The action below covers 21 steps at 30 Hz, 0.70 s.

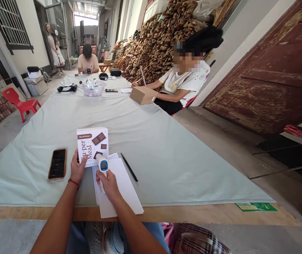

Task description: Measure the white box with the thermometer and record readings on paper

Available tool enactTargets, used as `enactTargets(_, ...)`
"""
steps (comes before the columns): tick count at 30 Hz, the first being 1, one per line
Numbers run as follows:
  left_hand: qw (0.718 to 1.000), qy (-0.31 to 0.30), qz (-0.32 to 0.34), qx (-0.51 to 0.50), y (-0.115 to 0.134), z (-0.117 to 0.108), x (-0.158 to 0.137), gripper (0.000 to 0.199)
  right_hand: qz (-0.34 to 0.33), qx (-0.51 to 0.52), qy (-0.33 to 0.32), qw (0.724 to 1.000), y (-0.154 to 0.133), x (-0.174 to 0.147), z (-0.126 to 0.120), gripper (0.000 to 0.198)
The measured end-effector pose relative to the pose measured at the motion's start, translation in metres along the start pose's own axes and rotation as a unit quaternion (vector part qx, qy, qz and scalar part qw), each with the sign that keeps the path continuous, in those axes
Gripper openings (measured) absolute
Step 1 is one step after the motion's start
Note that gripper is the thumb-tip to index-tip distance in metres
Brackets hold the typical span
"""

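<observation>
My left hand [78, 165] grips the lower left side of a white box [92, 139] printed with chocolate pieces and "Meal", held upright with its front toward me. In my right hand [109, 183] is a white infrared thermometer [103, 164]; its blue-rimmed screen faces me, and its front end points at the box's lower right part. Whether it touches the box I cannot tell. White paper sheets [121, 197] lie below my right hand, over a ruler-like strip [96, 187]. A black pen [129, 167] rests right of the paper, and a smartphone [57, 164] lies left of my left hand.
A pale green cloth [166, 169] covers the long table. Farther along stand a clear basket [94, 89] with bottles, a black headset [67, 88] and a cardboard box [143, 95]. One person sits at the right, another at the far end. A red chair [21, 104] stands left.
</observation>
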<state>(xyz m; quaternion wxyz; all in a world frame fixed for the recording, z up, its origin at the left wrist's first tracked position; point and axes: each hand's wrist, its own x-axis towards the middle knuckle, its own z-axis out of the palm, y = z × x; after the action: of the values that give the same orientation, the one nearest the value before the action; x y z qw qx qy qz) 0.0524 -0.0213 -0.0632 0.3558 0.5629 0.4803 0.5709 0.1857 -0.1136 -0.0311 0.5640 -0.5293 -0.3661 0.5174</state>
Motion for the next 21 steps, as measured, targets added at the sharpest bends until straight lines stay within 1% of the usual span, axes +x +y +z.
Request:
enactTargets(7,1.0,0.004,-0.003,-0.003,0.0003,0.0002,-0.0003,0.06,0.01,0.014,-0.004,1.0,-0.0022,-0.0002,0.0009,0.021)
enactTargets(21,1.0,0.008,-0.004,-0.001,-0.0024,-0.0005,0.0004,0.062,0.009,-0.007,0.003,1.0,-0.004,-0.0005,0.0012,0.019)
